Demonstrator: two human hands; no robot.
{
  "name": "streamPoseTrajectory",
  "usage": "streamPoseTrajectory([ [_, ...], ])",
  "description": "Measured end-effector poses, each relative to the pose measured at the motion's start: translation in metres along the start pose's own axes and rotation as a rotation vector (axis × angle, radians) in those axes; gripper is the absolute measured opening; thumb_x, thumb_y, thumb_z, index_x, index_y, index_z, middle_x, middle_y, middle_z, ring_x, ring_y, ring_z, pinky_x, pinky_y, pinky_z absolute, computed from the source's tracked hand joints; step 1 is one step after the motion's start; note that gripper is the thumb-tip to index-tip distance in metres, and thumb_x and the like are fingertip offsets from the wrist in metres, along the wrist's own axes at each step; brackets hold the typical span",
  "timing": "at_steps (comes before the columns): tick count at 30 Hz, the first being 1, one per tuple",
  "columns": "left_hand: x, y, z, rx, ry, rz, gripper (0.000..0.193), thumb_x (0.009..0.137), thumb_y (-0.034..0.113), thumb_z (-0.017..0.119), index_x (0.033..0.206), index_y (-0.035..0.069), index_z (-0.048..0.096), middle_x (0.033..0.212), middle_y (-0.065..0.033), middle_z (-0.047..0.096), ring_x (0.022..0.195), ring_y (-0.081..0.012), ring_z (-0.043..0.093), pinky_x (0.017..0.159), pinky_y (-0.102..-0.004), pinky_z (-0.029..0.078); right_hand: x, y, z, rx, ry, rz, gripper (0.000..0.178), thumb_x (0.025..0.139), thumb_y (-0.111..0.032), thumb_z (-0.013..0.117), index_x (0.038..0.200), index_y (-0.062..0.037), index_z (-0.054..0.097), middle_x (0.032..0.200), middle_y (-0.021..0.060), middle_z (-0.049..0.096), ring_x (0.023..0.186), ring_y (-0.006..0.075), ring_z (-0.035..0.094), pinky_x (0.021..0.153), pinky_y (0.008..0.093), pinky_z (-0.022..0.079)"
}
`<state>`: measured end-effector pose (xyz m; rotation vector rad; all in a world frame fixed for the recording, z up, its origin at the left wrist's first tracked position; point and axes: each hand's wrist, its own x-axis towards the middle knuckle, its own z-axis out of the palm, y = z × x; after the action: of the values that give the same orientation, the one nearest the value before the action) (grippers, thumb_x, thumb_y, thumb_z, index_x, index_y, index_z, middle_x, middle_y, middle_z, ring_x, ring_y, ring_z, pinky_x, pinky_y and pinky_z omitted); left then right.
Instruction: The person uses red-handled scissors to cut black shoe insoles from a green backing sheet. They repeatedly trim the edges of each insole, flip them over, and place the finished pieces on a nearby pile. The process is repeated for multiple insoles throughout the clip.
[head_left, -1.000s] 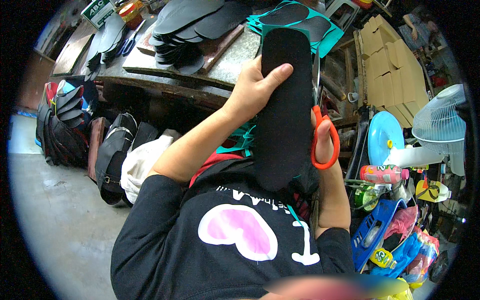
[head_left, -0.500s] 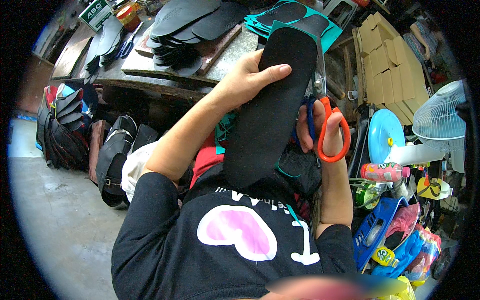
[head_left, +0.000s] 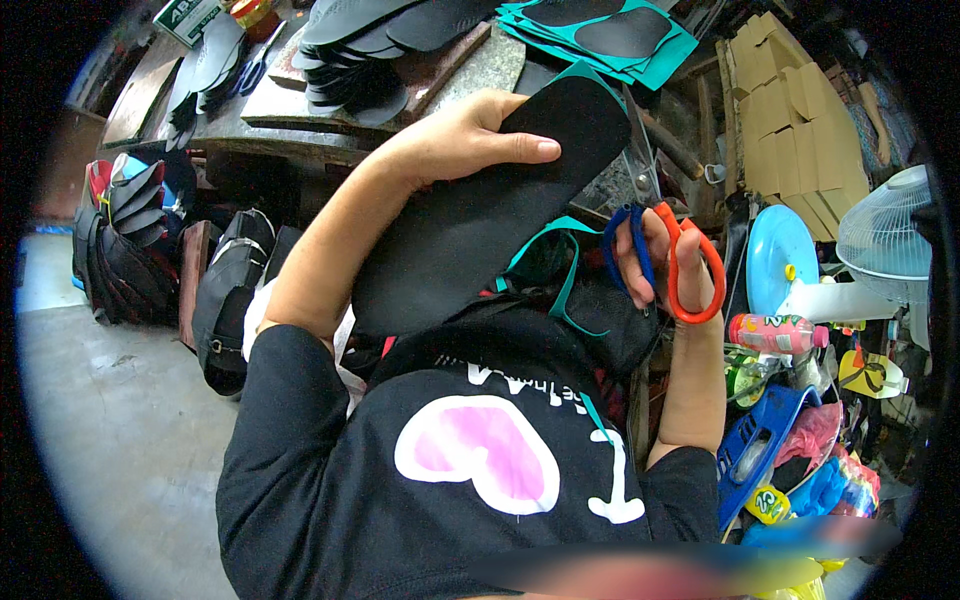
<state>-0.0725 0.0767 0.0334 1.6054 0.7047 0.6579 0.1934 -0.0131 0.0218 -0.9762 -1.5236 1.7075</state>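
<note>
My left hand (head_left: 470,140) grips a long black insole (head_left: 450,240) by its far left part, thumb on top. The insole lies slanted in front of my chest, its near end toward my left forearm. A teal edge shows at its far tip, and a narrow teal strip (head_left: 568,290) curls beside its right edge over my lap. In my right hand (head_left: 632,265) are scissors (head_left: 707,285) with one orange and one blue handle loop. Their blades point away from me, next to the far right edge of the insole; whether they touch it I cannot tell.
A worktable ahead bears stacked black soles (head_left: 350,60), teal sheets with black sole shapes (head_left: 640,70) and another pair of scissors (head_left: 253,75). Cardboard boxes (head_left: 800,140), a fan (head_left: 885,240) and a pink bottle (head_left: 770,333) stand right. Bundled black pieces (head_left: 120,250) are at left.
The insole has swung so its near end lies farther left. The scissors have shifted slightly right, and more of the teal strip shows between them and the insole.
</note>
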Motion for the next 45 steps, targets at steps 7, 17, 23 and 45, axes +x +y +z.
streamPoseTrajectory([
  [7,0.001,-0.013,-0.007,0.145,-0.064,0.044,0.042,0.082,0.036,0.070,0.093,-0.003,0.062,0.076,-0.0020,0.062,0.066,-0.0079,0.056,0.058,-0.0227,0.045,-0.009,0.002,-0.002,-0.008,-0.029,0.071,0.091,0.069,-0.088,0.032,0.091,-0.0020,0.051,0.047,-0.0011,0.044,0.038,0.0081,0.038,0.039,0.0190,0.030],
  [17,-0.004,-0.004,-0.021,0.205,-0.282,-0.049,0.039,0.082,0.026,0.070,0.104,-0.004,0.058,0.088,-0.0013,0.063,0.078,-0.0071,0.053,0.071,-0.0240,0.046,-0.017,0.003,-0.004,0.025,-0.088,0.109,0.089,0.071,-0.087,0.031,0.088,-0.0015,0.050,0.045,-0.0037,0.042,0.035,0.0059,0.035,0.035,0.0181,0.027],
  [23,-0.009,-0.025,-0.026,-0.156,-0.073,0.022,0.047,0.090,0.042,0.055,0.103,-0.002,0.055,0.089,-0.0057,0.064,0.078,-0.0103,0.059,0.070,-0.0230,0.048,-0.019,0.008,-0.003,0.035,-0.074,0.153,0.090,0.067,-0.088,0.036,0.087,-0.0014,0.050,0.043,-0.0048,0.041,0.033,0.0049,0.036,0.033,0.0175,0.027],
  [45,-0.022,-0.042,0.086,-0.607,0.509,0.001,0.028,0.092,0.025,0.057,0.105,0.000,0.062,0.091,-0.0075,0.065,0.077,-0.0161,0.060,0.068,-0.0288,0.048,-0.003,0.034,0.035,0.122,0.059,0.031,0.095,0.065,-0.090,0.033,0.097,-0.0021,0.049,0.052,0.0009,0.047,0.044,0.0094,0.045,0.043,0.0205,0.036],
])
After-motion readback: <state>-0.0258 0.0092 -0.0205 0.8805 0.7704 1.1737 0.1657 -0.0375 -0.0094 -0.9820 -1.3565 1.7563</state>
